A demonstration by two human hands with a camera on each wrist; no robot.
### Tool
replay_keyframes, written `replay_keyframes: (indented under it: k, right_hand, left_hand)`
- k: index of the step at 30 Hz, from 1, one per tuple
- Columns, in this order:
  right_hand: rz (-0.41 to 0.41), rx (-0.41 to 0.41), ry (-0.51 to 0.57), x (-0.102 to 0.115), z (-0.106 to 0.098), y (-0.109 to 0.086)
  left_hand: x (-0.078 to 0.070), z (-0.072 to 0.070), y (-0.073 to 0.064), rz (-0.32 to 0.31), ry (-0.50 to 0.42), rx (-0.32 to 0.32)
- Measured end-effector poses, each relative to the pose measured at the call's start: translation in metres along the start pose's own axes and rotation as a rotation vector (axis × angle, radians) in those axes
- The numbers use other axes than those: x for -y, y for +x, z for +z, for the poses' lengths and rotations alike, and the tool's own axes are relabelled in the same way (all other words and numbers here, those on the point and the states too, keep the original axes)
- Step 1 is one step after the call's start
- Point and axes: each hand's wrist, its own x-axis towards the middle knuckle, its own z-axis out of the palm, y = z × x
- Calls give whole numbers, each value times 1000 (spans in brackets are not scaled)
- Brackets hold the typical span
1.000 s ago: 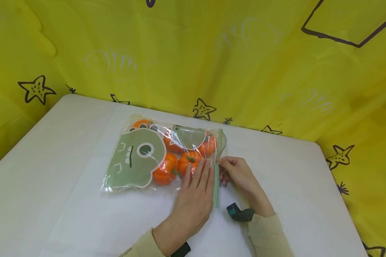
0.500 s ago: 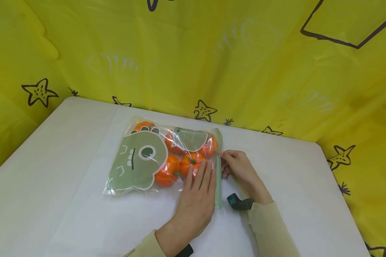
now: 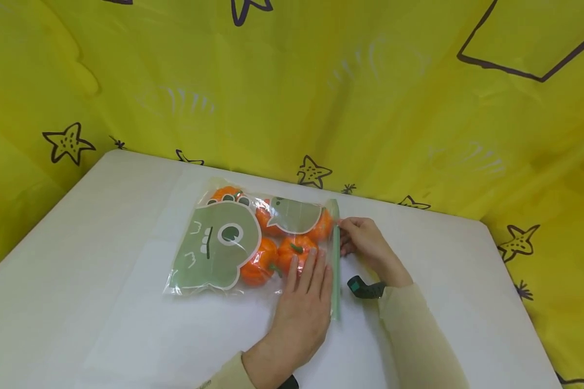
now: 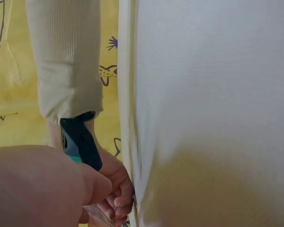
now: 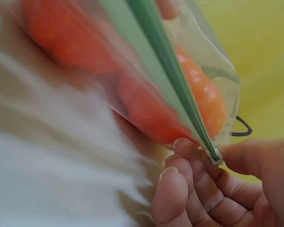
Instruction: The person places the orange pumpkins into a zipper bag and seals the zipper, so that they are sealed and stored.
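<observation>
A clear zip bag (image 3: 214, 254) with a green cartoon monster print lies flat on the white table, several orange toy pumpkins (image 3: 296, 251) inside it. Its green zip edge (image 3: 336, 275) runs along the right side. My left hand (image 3: 304, 308) rests on the bag near that edge, fingers straight, over one pumpkin. With thumb and forefinger, my right hand (image 3: 367, 243) pinches a small pale slider (image 5: 217, 157) on the zip edge, towards the far end. In the left wrist view, the left hand (image 4: 42, 184) hides most of the bag.
The white table (image 3: 112, 324) extends around the bag on all sides. A yellow curtain (image 3: 292, 81) with starfish drawings hangs behind and beside it. Dark wrist devices (image 3: 365, 287) sit at both cuffs.
My right hand has slid away from me along the green zip edge, towards the bag's far corner. The left hand stays pressed on the bag. The whole view has shifted slightly.
</observation>
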Motion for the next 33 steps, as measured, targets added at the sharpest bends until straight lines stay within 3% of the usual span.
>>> replay_keyframes:
  k: [12, 19, 24, 29, 33]
  right_hand:
    - [-19, -64, -141, 14, -20, 13]
    - [31, -115, -236, 20, -26, 19]
    - [19, -128, -217, 20, -26, 21]
    - [-27, -150, -118, 14, -24, 5]
    - [-81, -169, -89, 7, -19, -23]
  left_hand:
    - [-11, 0, -1, 13, 26, -22]
    - [-13, 2, -1, 41, 36, -3]
    - [-10, 3, 1, 46, 60, -32]
    - [-5, 5, 3, 56, 21, -80]
    - [6, 3, 5, 85, -63, -61]
